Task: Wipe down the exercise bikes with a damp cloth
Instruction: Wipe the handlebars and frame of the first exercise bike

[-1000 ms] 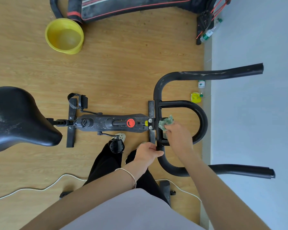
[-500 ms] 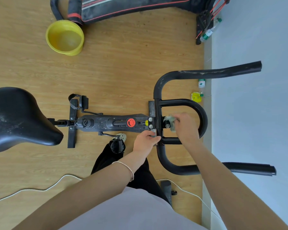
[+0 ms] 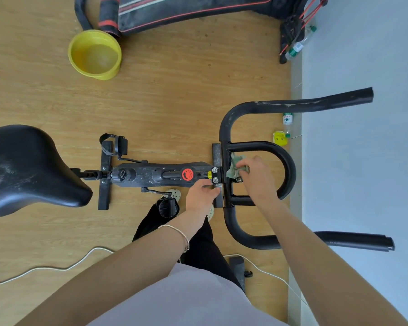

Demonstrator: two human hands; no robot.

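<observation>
I look straight down on a black exercise bike (image 3: pixel 156 175) with a red round sticker on its frame, a black saddle (image 3: pixel 26 170) at the left and curved handlebars (image 3: pixel 257 107) at the right. My right hand (image 3: pixel 257 177) grips a crumpled green cloth (image 3: pixel 234 167) and presses it against the handlebar clamp at the centre of the bars. My left hand (image 3: pixel 201 194) holds the edge of the metal bracket just below the clamp bolts, fingers curled on it.
A yellow basin (image 3: pixel 94 54) of water stands on the wooden floor at the upper left. Another black and red machine (image 3: pixel 186 8) lies along the top. Plastic bottles (image 3: pixel 287 118) and a yellow item (image 3: pixel 280 137) sit by the wall. A white cable (image 3: pixel 57 269) runs across the floor.
My right hand has slid the cloth along the clamp, from beside the lower bar up toward the inner loop. My left hand moved up from the lower bar to the bracket.
</observation>
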